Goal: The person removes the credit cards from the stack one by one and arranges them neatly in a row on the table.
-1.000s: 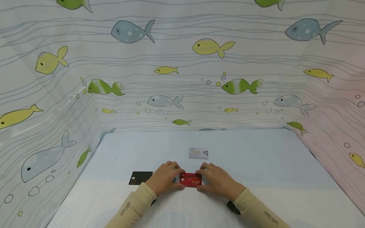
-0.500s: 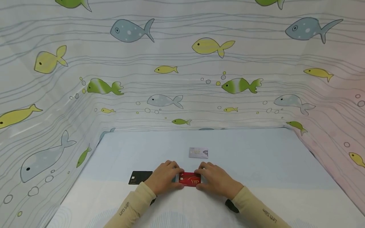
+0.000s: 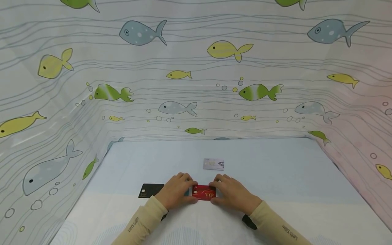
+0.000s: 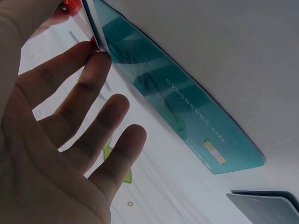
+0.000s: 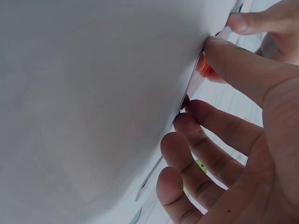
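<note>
A red VIP card [image 3: 203, 192] lies flat between my two hands, low in the middle of the head view. My left hand [image 3: 176, 190] pinches its left end, thumb at the near edge and fingertips at the far edge. At the right end, my right hand [image 3: 234, 194] holds it the same way. Next to the left fingertips in the left wrist view is a teal card [image 4: 159, 88] with a gold chip; from the head, the left hand hides most of it.
Left of the left hand lies a black VIP card [image 3: 151, 190]. A silver-grey card [image 3: 213, 164] lies farther back on the pale cloth-covered table [image 3: 275, 163]. A fish-patterned curtain [image 3: 214, 112] encloses the back and sides.
Over the last second both hands and the red card have shifted very slightly left and away; the grip looks the same. The black and silver-grey cards stay put.
</note>
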`<state>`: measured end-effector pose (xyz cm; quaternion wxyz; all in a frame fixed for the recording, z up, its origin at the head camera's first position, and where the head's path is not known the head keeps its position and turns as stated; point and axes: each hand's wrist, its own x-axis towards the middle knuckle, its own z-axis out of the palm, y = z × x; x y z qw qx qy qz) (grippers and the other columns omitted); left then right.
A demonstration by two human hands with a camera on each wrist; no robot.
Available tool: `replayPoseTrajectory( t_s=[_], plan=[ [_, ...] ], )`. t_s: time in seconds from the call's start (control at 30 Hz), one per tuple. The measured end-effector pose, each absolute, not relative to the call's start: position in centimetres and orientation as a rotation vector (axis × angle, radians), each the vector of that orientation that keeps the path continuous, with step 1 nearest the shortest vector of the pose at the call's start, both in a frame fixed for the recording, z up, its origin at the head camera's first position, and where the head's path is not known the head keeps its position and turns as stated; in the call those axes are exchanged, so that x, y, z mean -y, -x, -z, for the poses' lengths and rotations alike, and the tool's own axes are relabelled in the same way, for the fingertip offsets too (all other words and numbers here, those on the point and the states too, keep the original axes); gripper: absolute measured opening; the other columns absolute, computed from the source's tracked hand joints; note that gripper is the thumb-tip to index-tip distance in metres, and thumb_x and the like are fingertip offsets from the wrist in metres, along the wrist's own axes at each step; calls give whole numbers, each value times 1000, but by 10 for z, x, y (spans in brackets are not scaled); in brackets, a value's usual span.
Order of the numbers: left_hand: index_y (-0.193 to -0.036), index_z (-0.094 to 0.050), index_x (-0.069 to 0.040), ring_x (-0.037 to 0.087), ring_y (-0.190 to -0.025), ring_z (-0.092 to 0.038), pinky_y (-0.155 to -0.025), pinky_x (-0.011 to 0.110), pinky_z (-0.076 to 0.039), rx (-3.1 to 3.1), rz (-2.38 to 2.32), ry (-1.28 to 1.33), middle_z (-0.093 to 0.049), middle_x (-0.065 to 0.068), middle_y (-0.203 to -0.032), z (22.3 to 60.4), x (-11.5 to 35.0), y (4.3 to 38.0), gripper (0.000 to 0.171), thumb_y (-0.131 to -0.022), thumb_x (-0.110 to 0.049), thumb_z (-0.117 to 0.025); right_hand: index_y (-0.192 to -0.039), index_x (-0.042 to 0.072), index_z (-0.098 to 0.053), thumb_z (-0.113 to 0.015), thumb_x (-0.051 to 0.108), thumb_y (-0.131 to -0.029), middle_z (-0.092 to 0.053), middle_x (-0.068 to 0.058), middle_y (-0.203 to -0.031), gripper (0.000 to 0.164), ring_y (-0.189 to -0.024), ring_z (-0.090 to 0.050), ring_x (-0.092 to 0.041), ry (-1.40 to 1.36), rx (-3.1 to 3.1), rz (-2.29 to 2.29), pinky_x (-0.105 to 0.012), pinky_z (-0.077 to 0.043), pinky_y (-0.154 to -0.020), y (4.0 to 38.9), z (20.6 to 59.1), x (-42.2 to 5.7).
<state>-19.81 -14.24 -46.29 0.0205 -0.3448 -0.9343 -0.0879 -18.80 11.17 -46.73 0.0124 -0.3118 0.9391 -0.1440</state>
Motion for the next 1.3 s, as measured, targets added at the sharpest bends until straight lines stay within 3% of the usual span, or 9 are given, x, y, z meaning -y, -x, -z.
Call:
replayPoseTrajectory(
  t_s=[0.5,0.7,1.3],
  plan=[
    [-122,-73,-16,22,-108,-58,-94,43,-53,2895,365,937,-65,2,-113,460,145,219,49,-86,-50,-78,-127,14,-69,-78,39,-88,-64,2,-113,46,-105,-60,-18,866,-3018,555,-41,-54,-92,194,465,-132],
    [-123,-72,-15,23,-110,-58,-97,43,-51,2886,452,918,-66,3,-117,455,139,235,47,-85,-41,-82,-129,12,-67,-79,37,-89,-65,2,-112,49,-106,-60,-19,803,-3027,597,-42,-53,-94,196,464,-141],
    [-141,-62,-18,25,-127,-55,-109,43,-43,3033,393,887,-63,3,-137,460,109,291,61,-87,-44,-79,-135,11,-63,-80,33,-88,-64,-4,-125,55,-116,-60,-23,657,-3088,581,-43,-51,-100,211,466,-159]
  ],
)
